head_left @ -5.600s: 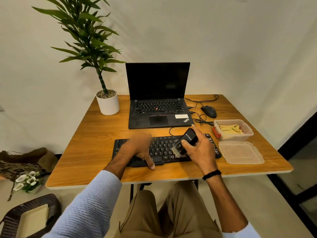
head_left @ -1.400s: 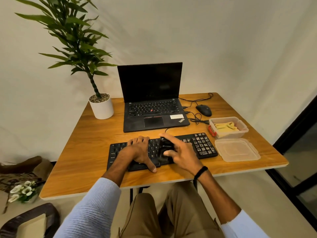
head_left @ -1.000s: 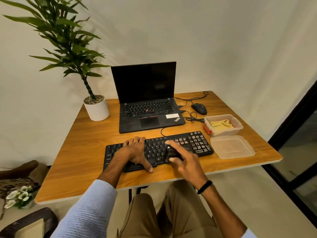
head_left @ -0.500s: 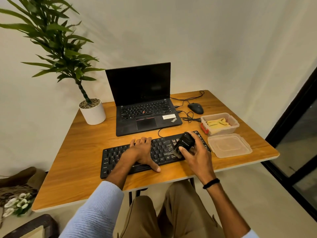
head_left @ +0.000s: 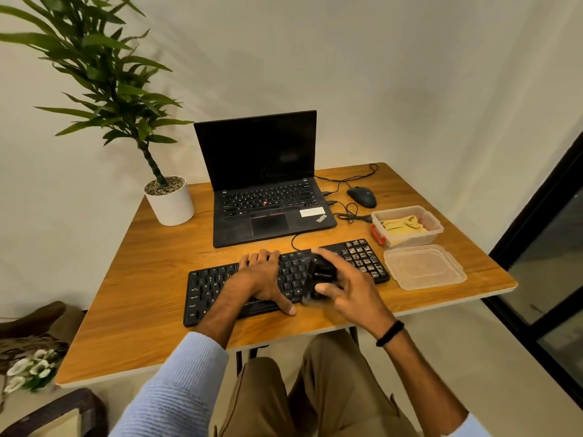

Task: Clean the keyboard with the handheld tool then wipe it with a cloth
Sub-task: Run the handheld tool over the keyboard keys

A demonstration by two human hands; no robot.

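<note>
Far to the left of the left hand, down on the floor, lie some white flowers (head_left: 28, 369). On the wooden table (head_left: 142, 279), beyond and to the left of that hand, stands a potted plant (head_left: 170, 201) in a white pot. The black keyboard (head_left: 208, 291) lies along the near edge of the table, its left end bare and reaching out to the left of the hand. The left hand (head_left: 262, 279) rests palm-down on the middle of the keyboard, holding nothing, its fingers reaching the far edge and the thumb lying at the near edge. Straight beyond it sits an open laptop (head_left: 268, 197) with a dark screen. Just right of the left hand, the handheld tool (head_left: 320, 277), black and blurred, is over the keys, and the right hand (head_left: 350, 291) grips it with fingers and thumb curled round its body; a black wristband (head_left: 390, 333) circles that wrist. Beyond the right hand a black mouse (head_left: 362, 197) rests with its cable looped nearby. To the right of the right hand, past the keyboard's end, a clear container (head_left: 438, 230) holds the yellow cloth (head_left: 402, 224), and its lid (head_left: 424, 266) lies on the table just nearer than it.
</note>
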